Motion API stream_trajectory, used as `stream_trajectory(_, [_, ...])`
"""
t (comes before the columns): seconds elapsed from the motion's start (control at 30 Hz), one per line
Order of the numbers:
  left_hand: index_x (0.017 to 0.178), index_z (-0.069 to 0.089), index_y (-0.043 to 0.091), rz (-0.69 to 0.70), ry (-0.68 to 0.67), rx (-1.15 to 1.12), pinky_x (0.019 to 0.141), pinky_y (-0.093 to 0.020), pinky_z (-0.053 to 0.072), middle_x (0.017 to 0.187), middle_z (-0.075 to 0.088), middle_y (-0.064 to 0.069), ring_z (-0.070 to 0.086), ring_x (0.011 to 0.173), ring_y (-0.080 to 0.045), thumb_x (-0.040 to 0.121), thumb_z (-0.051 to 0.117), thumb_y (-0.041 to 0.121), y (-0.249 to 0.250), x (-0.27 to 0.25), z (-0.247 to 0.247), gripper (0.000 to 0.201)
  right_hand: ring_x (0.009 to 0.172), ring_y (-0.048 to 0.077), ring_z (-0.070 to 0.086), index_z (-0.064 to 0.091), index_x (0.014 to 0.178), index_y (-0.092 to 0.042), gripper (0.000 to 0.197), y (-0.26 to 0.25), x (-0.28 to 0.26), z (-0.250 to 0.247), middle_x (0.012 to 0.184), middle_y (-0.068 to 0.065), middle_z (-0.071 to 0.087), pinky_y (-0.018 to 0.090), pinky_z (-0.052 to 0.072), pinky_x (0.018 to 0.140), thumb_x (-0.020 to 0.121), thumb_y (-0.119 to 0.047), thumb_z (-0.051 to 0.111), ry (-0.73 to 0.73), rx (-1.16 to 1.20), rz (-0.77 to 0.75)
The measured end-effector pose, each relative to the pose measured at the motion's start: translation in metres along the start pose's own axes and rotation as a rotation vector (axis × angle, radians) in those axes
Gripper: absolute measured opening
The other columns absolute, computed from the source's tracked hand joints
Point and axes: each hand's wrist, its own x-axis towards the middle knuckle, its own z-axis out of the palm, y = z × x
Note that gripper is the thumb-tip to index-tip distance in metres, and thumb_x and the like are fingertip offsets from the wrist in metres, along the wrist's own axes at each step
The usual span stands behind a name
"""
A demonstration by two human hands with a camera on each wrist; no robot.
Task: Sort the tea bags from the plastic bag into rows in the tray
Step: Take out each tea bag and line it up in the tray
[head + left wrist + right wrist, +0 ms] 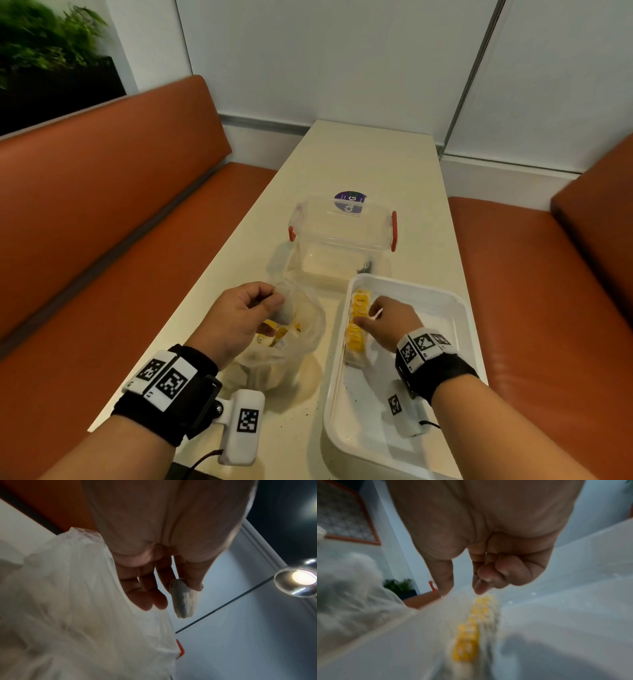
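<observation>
Pinching tea bag in left hand | above plastic bag

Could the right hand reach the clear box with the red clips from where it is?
Probably yes. The right hand is over the tray, at the row of tea bags, and the box stands just beyond the tray's far rim with nothing between.

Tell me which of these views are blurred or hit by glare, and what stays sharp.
Head view: mostly sharp, edges bowed by the wide lens; the tray and both hands are clear. Left wrist view: the tea bag pinched by the left hand is fairly crisp, the plastic bag is smeared, and a ceiling lamp flares. Right wrist view: heavy blur; the row of tea bags is a yellow smear under the right hand.
</observation>
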Motion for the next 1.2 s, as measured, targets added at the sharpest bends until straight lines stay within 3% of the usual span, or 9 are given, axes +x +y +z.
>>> stream_trajectory(0.1, [0.094, 0.066, 0.001, -0.026, -0.086, -0.083, 0.061, -0.033, 0.053, 0.083, 0.070, -0.013, 0.066, 0.072, -0.021, 0.094, 0.054, 0.012, 0.004, -0.011, 0.014, 0.016, 0.084, 0.010, 0.061, 0.064, 0.098, -0.030, 0.023, -0.025, -0.021, -0.016, 0.097, -0.009, 0.065, 0.026, 0.047, 0.075, 0.086, -0.049, 0.061, 0.040, 0.270, -0.259])
stream_trajectory(0.2, [0.099, 0.066, 0.001, -0.033, -0.152, -0.120, 0.063, -0.033, 0.054, 0.085, 0.070, -0.013, 0.068, 0.078, -0.021, 0.091, 0.057, 0.019, 0.009, -0.021, 0.032, 0.022, 0.080, 0.006, 0.064, 0.062, 0.101, -0.044, 0.019, -0.047, -0.048, -0.030, 0.103, -0.014, 0.066, 0.023, 0.050, 0.068, 0.084, -0.051, 0.064, -0.121, 0.503, -0.455])
stream_trajectory(0.33, [0.097, 0.065, -0.003, -0.021, -0.162, -0.100, 0.063, -0.031, 0.054, 0.088, 0.067, -0.014, 0.065, 0.079, -0.021, 0.088, 0.060, 0.022, 0.011, -0.033, 0.053, 0.027, 0.066, 0.000, 0.058, 0.065, 0.083, -0.036, 0.005, -0.045, -0.063, -0.039, 0.077, -0.015, 0.065, 0.026, 0.049, 0.067, 0.085, -0.037, 0.068, -0.068, 0.481, -0.518])
stream_trajectory(0.43, [0.094, 0.065, -0.003, 0.020, -0.179, 0.082, 0.064, -0.028, 0.055, 0.092, 0.069, -0.020, 0.064, 0.076, -0.016, 0.094, 0.057, 0.010, 0.008, -0.041, 0.064, 0.015, 0.063, 0.005, 0.058, 0.065, 0.077, -0.032, 0.009, -0.032, -0.070, -0.044, 0.070, -0.010, 0.064, 0.028, 0.050, 0.064, 0.085, -0.031, 0.070, -0.054, 0.461, -0.507])
stream_trajectory(0.53, [0.092, 0.068, 0.005, 0.038, -0.169, 0.227, 0.063, -0.026, 0.054, 0.085, 0.070, -0.010, 0.064, 0.072, -0.009, 0.093, 0.060, 0.013, 0.009, -0.046, 0.069, 0.012, 0.060, 0.006, 0.059, 0.066, 0.079, -0.028, 0.008, -0.016, -0.076, -0.048, 0.069, -0.006, 0.065, 0.023, 0.049, 0.062, 0.085, -0.027, 0.070, -0.069, 0.406, -0.465])
stream_trajectory(0.7, [0.091, 0.069, 0.009, 0.025, -0.053, 0.247, 0.062, -0.029, 0.053, 0.085, 0.070, -0.004, 0.064, 0.070, -0.010, 0.093, 0.060, 0.018, 0.013, -0.037, 0.045, 0.013, 0.063, 0.012, 0.062, 0.062, 0.092, -0.018, 0.011, 0.011, -0.062, -0.032, 0.069, -0.005, 0.064, 0.021, 0.046, 0.060, 0.093, -0.028, 0.058, -0.101, 0.134, -0.305])
stream_trajectory(0.87, [0.089, 0.070, 0.011, 0.019, -0.052, 0.262, 0.058, -0.025, 0.053, 0.081, 0.071, -0.003, 0.063, 0.067, -0.010, 0.093, 0.061, 0.020, 0.018, -0.012, 0.022, 0.013, 0.073, 0.016, 0.066, 0.062, 0.102, -0.020, 0.015, 0.017, -0.038, 0.003, 0.079, 0.000, 0.070, 0.029, 0.051, 0.071, 0.095, -0.028, 0.052, -0.274, 0.011, -0.187])
stream_trajectory(0.97, [0.091, 0.069, 0.012, 0.033, -0.073, 0.290, 0.058, -0.024, 0.053, 0.082, 0.070, -0.001, 0.064, 0.068, -0.008, 0.094, 0.059, 0.020, 0.022, 0.005, 0.010, 0.014, 0.065, 0.012, 0.063, 0.063, 0.104, -0.021, 0.016, 0.016, -0.024, 0.016, 0.073, -0.006, 0.065, 0.023, 0.049, 0.060, 0.094, -0.026, 0.053, -0.322, -0.008, -0.122])
stream_trajectory(1.2, [0.090, 0.070, 0.016, -0.012, -0.166, 0.335, 0.065, -0.034, 0.053, 0.083, 0.071, 0.002, 0.065, 0.074, -0.014, 0.093, 0.060, 0.025, 0.023, 0.029, -0.021, 0.014, 0.070, 0.016, 0.063, 0.061, 0.089, -0.024, 0.005, 0.012, -0.006, 0.025, 0.071, -0.006, 0.062, 0.023, 0.049, 0.070, 0.090, -0.021, 0.057, -0.313, 0.030, -0.002])
